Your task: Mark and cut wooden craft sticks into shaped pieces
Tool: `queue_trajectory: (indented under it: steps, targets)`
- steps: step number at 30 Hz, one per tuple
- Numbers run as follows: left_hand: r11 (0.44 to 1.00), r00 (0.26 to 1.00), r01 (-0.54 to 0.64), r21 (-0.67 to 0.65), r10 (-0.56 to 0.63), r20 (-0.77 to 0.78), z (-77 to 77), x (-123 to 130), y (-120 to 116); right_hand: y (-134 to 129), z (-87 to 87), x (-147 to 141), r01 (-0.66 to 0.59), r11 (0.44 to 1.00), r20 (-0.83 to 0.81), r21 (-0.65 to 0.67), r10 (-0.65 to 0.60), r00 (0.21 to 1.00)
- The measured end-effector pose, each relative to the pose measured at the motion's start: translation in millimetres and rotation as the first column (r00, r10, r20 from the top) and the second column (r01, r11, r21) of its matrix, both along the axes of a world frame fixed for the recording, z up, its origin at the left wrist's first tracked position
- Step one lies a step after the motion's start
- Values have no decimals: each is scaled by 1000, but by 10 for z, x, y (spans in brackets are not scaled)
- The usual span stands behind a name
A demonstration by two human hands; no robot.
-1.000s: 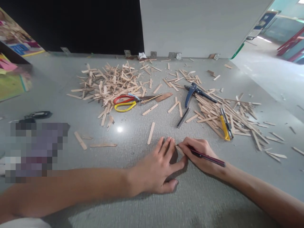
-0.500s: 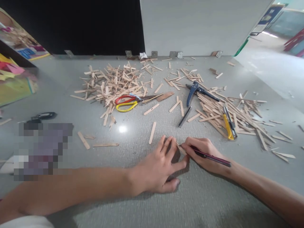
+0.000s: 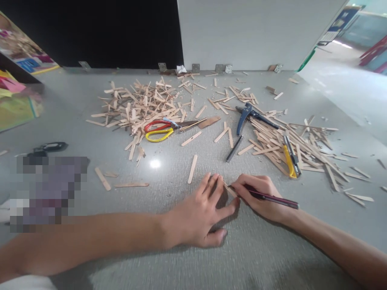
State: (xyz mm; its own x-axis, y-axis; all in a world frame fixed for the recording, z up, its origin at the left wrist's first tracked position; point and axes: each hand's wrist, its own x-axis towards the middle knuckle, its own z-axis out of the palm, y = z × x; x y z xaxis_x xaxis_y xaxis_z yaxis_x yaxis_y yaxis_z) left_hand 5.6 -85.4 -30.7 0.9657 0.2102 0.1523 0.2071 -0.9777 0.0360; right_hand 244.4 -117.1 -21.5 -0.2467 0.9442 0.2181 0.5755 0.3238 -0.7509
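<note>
My right hand (image 3: 256,192) grips a dark maroon pen (image 3: 279,200), its tip against a small wooden craft stick (image 3: 231,190) on the table. My left hand (image 3: 204,213) lies palm down with the fingers spread. Its fingertips press near the ends of that same stick and partly hide it. Just beyond my left fingers is a loose craft stick (image 3: 192,169). A dark rod-like tool (image 3: 234,148) lies farther off, past my right hand.
Scissors (image 3: 160,131) with red and yellow handles lie beside a big heap of cut sticks (image 3: 142,104). At the right, blue pliers (image 3: 246,117) and a yellow utility knife (image 3: 290,159) rest on more sticks. A white panel (image 3: 256,36) stands behind.
The pen's back end has swung slightly right and my right hand has shifted a little. My left hand stays pressed on the stick. The whole view has drifted slightly.
</note>
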Motion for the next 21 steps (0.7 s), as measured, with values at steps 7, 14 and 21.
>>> queue_trajectory:
  steps: [7, 14, 21]
  targets:
    - [1000, 1000, -3, -11, 3, 13, -12, 16, -10, -4, 42, -31, 22, 997, -88, -71, -28, 996]
    - [1000, 999, -12, 25, 11, 34, -5, 25, -6, -6, 72, -39, 15, 999, -26, -48, -16, 1000]
    - [998, 1000, -16, 63, 15, 22, 16, 37, -11, 0, 48, -54, 14, 999, -15, -44, -14, 1000]
